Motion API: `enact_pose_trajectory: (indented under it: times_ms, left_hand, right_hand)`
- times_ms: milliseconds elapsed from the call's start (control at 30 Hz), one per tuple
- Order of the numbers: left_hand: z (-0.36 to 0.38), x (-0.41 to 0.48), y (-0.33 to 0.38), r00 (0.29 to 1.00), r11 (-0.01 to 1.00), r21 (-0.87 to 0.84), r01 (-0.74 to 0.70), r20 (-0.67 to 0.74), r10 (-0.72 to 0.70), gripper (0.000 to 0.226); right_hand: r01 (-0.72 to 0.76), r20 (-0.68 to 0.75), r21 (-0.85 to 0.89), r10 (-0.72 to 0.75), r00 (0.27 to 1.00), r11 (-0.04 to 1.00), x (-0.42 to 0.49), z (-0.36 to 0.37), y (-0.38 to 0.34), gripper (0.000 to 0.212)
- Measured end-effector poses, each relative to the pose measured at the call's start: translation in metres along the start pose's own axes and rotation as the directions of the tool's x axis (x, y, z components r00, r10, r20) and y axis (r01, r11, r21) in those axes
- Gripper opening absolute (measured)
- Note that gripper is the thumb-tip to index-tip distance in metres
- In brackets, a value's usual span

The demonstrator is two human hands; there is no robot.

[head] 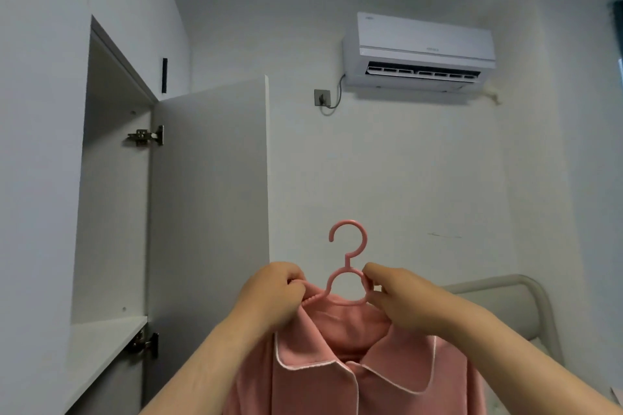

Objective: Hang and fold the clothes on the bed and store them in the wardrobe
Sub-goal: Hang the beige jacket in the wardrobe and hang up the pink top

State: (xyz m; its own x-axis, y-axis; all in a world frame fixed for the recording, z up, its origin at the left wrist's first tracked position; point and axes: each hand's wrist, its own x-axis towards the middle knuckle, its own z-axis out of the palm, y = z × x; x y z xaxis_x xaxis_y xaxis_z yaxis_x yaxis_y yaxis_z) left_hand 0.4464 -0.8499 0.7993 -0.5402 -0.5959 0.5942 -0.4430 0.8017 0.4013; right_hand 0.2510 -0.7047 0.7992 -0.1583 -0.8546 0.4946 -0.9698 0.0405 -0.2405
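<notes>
The pink shirt (354, 364) sits on its pink hanger (347, 266) — left hand (279, 293) and right hand (394, 296) each pinch a shoulder — held up beside the open wardrobe (114, 178), hanging inside apparently still to do.

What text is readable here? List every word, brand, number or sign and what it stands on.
Logo at the top left corner of the air conditioner: too blurred to read.
Small mark on the middle of its front panel: too blurred to read.
On the pink hanger, the pink pyjama shirt and the wardrobe door: no text visible.
</notes>
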Motion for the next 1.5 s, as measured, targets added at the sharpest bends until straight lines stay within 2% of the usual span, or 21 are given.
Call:
enact_pose_trajectory:
  times_ms: [100,267,367,467,500,600,733,1000,1167,1267,1400,1500]
  left_hand:
    - [0.003,-0.006,-0.01,0.999,0.999,-0.02,-0.033,0.032,0.034,0.012]
    - [-0.001,-0.005,-0.016,0.985,0.995,-0.031,-0.099,0.141,0.103,0.015]
    - [-0.005,-0.002,-0.028,0.988,0.989,-0.091,-0.113,0.09,0.121,0.016]
    - [-0.011,0.003,-0.047,0.992,0.979,-0.165,-0.121,0.006,0.124,0.015]
    - [-0.014,0.004,-0.053,0.993,0.976,-0.184,-0.115,-0.025,0.112,0.012]
    - [-0.021,0.006,-0.07,0.994,0.955,-0.289,-0.07,-0.106,0.041,0.015]
    - [-0.021,-0.004,-0.105,0.993,0.941,-0.337,0.01,-0.105,-0.048,0.018]
    - [0.006,-0.032,-0.18,0.987,0.945,-0.303,0.122,-0.067,-0.149,0.027]
    - [0.018,-0.038,-0.21,0.976,0.949,-0.239,0.205,-0.023,-0.217,0.008]
    - [0.019,-0.045,-0.224,0.966,0.943,-0.221,0.248,-0.012,-0.257,0.016]
    - [0.018,-0.06,-0.249,0.954,0.939,-0.192,0.285,-0.033,-0.297,0.015]
    - [0.018,-0.071,-0.268,0.929,0.929,-0.163,0.332,-0.112,-0.351,0.02]
  right_hand:
    - [0.016,-0.067,0.074,-0.011,0.998,0.997,0.001,0.006,-0.002,0.02]
    - [0.074,-0.175,0.07,-0.06,0.983,0.995,0.011,0.02,-0.014,0.02]
    - [0.073,-0.176,0.141,-0.048,0.983,0.987,0.017,0.02,-0.017,0.016]
    - [0.023,-0.093,0.148,-0.01,0.996,0.989,0.027,0.02,-0.021,0.013]
    - [0.025,-0.084,0.149,-0.013,0.996,0.989,0.032,0.023,-0.023,0.007]
    - [0.055,-0.117,0.194,-0.033,0.993,0.979,0.047,0.041,-0.031,0.017]
    - [0.103,-0.108,0.242,-0.079,0.991,0.965,0.068,0.079,-0.04,0.025]
    - [0.147,-0.067,0.376,-0.132,0.989,0.915,0.095,0.165,-0.048,0.027]
    - [0.172,-0.026,0.424,-0.178,0.984,0.889,0.119,0.205,-0.042,0.025]
    - [0.195,0.015,0.47,-0.229,0.973,0.861,0.131,0.227,-0.042,0.025]
    - [0.223,0.059,0.563,-0.309,0.949,0.796,0.144,0.259,-0.056,0.015]
    - [0.219,0.087,0.597,-0.333,0.939,0.772,0.154,0.276,-0.069,0.018]
